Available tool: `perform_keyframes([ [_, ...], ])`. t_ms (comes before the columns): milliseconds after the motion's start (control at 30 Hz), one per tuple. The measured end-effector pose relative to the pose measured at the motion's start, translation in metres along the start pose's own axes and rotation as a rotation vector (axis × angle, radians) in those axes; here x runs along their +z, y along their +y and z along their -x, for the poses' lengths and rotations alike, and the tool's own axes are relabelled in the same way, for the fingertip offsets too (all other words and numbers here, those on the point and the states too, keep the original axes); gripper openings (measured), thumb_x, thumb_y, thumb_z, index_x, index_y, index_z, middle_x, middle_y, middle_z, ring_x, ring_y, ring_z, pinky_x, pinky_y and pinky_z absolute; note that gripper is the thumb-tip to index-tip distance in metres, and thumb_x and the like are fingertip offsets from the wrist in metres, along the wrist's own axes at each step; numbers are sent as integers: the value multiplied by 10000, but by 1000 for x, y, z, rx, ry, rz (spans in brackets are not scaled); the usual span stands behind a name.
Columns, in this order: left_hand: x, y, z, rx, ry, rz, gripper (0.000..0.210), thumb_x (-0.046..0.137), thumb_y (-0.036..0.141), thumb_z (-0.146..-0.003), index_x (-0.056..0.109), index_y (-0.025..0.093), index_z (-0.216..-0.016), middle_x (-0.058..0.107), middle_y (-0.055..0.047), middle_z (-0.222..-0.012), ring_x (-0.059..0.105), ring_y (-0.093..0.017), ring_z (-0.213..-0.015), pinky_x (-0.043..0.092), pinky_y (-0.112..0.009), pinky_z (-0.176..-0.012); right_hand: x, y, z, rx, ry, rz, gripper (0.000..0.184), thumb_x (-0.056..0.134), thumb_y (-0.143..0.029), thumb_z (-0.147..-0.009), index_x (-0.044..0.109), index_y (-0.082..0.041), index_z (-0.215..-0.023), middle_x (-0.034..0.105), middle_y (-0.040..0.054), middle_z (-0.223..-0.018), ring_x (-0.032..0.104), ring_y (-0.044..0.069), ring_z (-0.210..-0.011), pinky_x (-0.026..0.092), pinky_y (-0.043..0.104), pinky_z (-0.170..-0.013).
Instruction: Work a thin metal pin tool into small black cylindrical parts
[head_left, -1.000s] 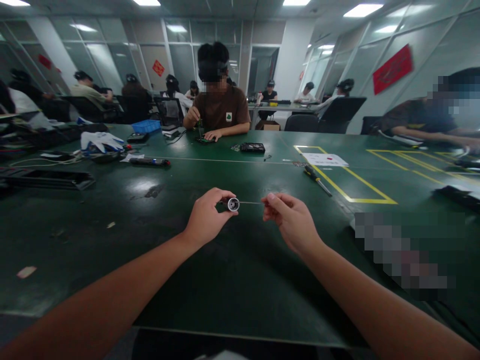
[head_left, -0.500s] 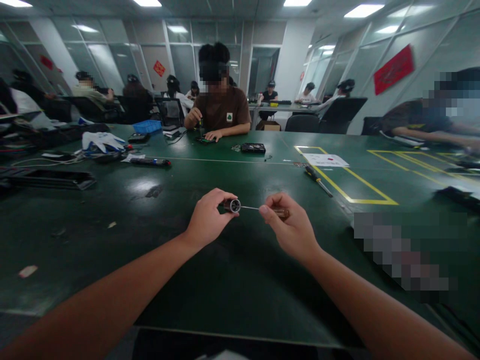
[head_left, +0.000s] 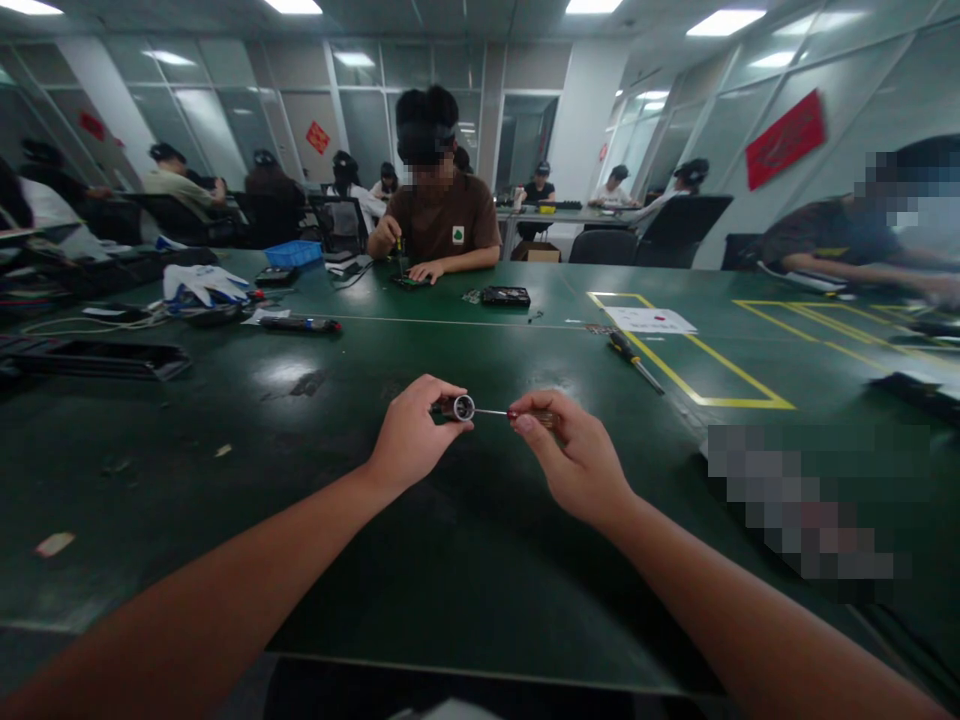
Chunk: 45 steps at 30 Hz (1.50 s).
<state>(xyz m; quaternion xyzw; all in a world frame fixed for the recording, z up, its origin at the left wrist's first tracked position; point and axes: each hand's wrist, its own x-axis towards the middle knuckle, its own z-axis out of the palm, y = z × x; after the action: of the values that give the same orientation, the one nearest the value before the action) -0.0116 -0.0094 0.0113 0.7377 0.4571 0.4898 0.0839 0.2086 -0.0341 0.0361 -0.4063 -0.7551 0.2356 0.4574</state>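
Observation:
Between its thumb and fingers, my left hand (head_left: 415,430) grips a small dark cylindrical part (head_left: 463,407) with a bright metal ring at its open end. My right hand (head_left: 577,445) is closed round the reddish-brown handle of a screwdriver (head_left: 491,412). The thin shaft points left and its tip meets the side of the cylindrical part; whether it sits in a screw cannot be made out. Both hands are above the green table (head_left: 450,560).
A yellow-and-black screwdriver (head_left: 636,362) lies ahead to the right, near a white paper (head_left: 651,320). White gloves (head_left: 204,285) and a black pen-like tool (head_left: 300,325) lie left. A co-worker (head_left: 442,215) sits opposite, a black device (head_left: 506,296) nearby.
My right-hand fingers have shifted on the screwdriver handle, and its reddish front end now shows. Both hands and the cylindrical part have moved slightly left.

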Motion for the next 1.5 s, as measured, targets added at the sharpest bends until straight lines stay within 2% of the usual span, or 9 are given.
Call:
perform_keyframes([
  [67,0,0,1,-10,-4,-10,377,884,91,-688,705,207,-999,695,-5,-951,672,-172,-856,544,-315,-768,1,-1,-2,79,9,-60,202,598,-384,-980,680,-211,-1044,750,53,-860,719,214,-800,540,364,-752],
  [167,0,-1,1,-27,-4,-28,360,881,93,-688,701,209,-977,701,-5,-954,674,-181,-870,538,-322,-774,5,3,-6,208,33,-282,256,621,-442,-959,680,-197,-1003,747,45,-790,717,202,-736,566,368,-742],
  [333,-1,-3,0,-50,29,-69,348,882,128,-694,693,215,-973,719,-8,-984,678,-211,-936,523,-353,-818,10,12,-11,328,67,-603,235,712,-429,-893,703,-203,-956,749,32,-824,723,186,-788,567,360,-817],
  [733,-2,1,-2,-58,42,-27,329,862,104,-705,689,216,-961,720,-5,-978,679,-201,-933,525,-345,-831,11,17,-12,524,81,-938,259,790,-418,-820,724,-179,-897,743,45,-760,667,165,-710,527,313,-718],
  [800,-1,1,-1,-47,29,-31,329,860,101,-707,689,216,-963,718,-5,-974,678,-201,-927,527,-346,-827,10,18,-12,478,104,-902,249,775,-420,-837,725,-184,-901,742,41,-763,669,166,-717,525,311,-714],
  [900,0,1,0,-33,32,-40,329,860,107,-710,688,217,-968,715,-6,-971,676,-205,-923,525,-355,-828,7,15,-10,343,122,-722,229,736,-423,-881,728,-198,-924,742,32,-780,674,167,-729,522,313,-713],
  [1033,-1,0,-1,-13,35,-59,329,868,118,-706,691,221,-963,716,-10,-971,674,-213,-925,522,-368,-825,4,6,-7,224,81,-479,238,710,-436,-904,715,-199,-936,742,33,-779,692,180,-735,541,334,-729],
  [1233,-2,2,-1,5,32,-84,333,874,116,-703,688,218,-960,717,-12,-966,672,-213,-921,516,-382,-838,6,2,-3,198,96,-359,260,682,-452,-919,696,-201,-984,750,47,-810,714,198,-771,573,368,-767],
  [1500,-2,0,-1,16,25,-99,347,880,115,-696,690,219,-966,721,-11,-969,670,-217,-932,508,-383,-844,6,3,-5,196,74,-358,262,682,-452,-919,702,-198,-979,751,48,-803,704,193,-761,565,362,-760],
])
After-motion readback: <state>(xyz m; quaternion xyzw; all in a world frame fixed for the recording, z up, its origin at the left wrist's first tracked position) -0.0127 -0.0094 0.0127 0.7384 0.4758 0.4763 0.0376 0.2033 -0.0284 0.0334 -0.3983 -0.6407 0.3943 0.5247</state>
